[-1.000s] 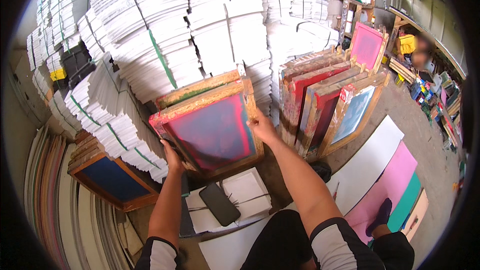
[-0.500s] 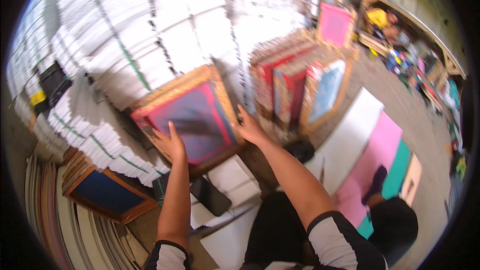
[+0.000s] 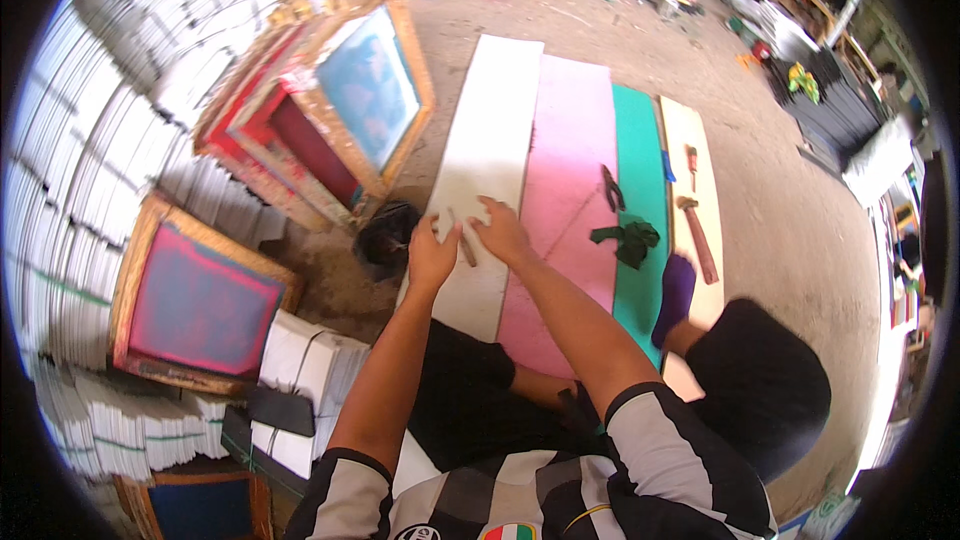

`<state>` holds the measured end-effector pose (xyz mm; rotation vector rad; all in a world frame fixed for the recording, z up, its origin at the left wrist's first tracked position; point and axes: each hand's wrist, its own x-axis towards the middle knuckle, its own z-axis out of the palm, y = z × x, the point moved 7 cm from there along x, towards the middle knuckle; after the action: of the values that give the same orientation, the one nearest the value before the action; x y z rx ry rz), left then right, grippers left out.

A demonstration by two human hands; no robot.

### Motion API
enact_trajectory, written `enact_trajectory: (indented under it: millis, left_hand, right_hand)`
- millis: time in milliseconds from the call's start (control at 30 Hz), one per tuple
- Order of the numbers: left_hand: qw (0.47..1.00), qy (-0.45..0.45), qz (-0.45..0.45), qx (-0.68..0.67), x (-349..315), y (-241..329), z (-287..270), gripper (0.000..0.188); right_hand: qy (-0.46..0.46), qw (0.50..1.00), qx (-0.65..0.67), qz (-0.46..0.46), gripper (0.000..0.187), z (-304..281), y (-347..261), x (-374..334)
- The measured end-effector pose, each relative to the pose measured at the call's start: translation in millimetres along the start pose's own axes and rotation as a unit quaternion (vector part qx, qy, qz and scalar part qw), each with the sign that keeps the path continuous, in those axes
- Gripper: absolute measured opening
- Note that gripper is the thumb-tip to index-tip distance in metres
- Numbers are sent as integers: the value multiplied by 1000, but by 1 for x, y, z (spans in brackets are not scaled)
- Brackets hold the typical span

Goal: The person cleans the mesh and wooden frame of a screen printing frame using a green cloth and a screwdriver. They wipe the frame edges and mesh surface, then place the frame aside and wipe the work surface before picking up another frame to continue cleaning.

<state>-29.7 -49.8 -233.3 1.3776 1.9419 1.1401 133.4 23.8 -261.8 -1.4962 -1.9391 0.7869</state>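
Observation:
Both my hands are over the long white board [image 3: 486, 120] on the floor. My left hand [image 3: 432, 258] is near its left edge, thumb and fingers apart. Close beside it, my right hand [image 3: 505, 238] has its fingers partly spread. Between them a slim tool with a brownish handle [image 3: 468, 248] lies against the white surface; it is blurred, and I cannot make out its kind or whether my fingertips touch it. A wooden-framed screen [image 3: 205, 290] with a grey-and-pink mesh leans against paper stacks to the left, apart from my hands.
Pink [image 3: 570, 170] and green boards [image 3: 640, 170] lie alongside, bearing pliers [image 3: 611, 188] and a dark green cloth [image 3: 632, 243]. A hammer [image 3: 700, 240] and a red-handled tool [image 3: 691, 165] rest on a tan board [image 3: 683, 125]. More framed screens [image 3: 372, 85] and a black bag [image 3: 387, 238] stand left.
My hands have left the grey-and-pink framed screen and moved right over the white board. The view has turned right, so the screens and paper stacks sit farther left.

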Motion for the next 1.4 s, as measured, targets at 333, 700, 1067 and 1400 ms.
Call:
enact_trajectory:
  millis: [333, 700, 1067, 1400]
  left_hand:
    - [957, -70, -196, 200, 2, -77, 119, 66]
    - [992, -106, 41, 49, 93, 43, 263, 44]
    - [959, -166, 165, 158, 142, 57, 384, 42]
    - [932, -159, 276, 173, 157, 61, 397, 41]
  right_hand:
    - [120, 906, -267, 307, 73, -200, 241, -78]
    - [187, 945, -146, 223, 44, -196, 273, 23]
    - [-41, 931, -221, 289, 53, -190, 311, 72]
    - [83, 911, -271, 298, 49, -314, 390, 210]
